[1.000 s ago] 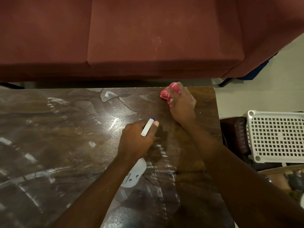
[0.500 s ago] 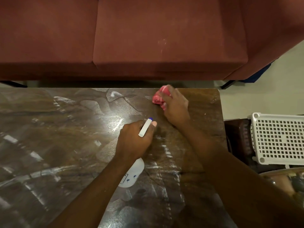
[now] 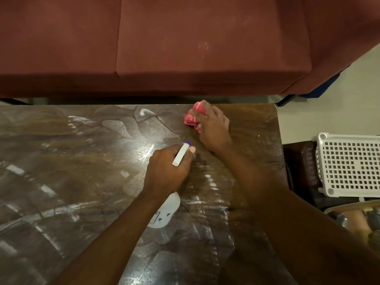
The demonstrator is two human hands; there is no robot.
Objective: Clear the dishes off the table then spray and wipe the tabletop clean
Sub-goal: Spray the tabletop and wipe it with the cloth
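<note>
Dishes are gone from the wet counter [image 3: 61,182], and wiping remains: right hand [image 3: 213,130] grips the pink cloth [image 3: 193,118], left hand [image 3: 166,171] grips the spray bottle [image 3: 164,212].

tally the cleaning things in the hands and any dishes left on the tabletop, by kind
spray bottle: 1, in the left hand
pink cloth: 1, under the right hand
dishes on the tabletop: 0
total: 2

Sofa [image 3: 185,48] behind table [image 3: 61,161]; basket [image 3: 349,163] right of table.
</note>
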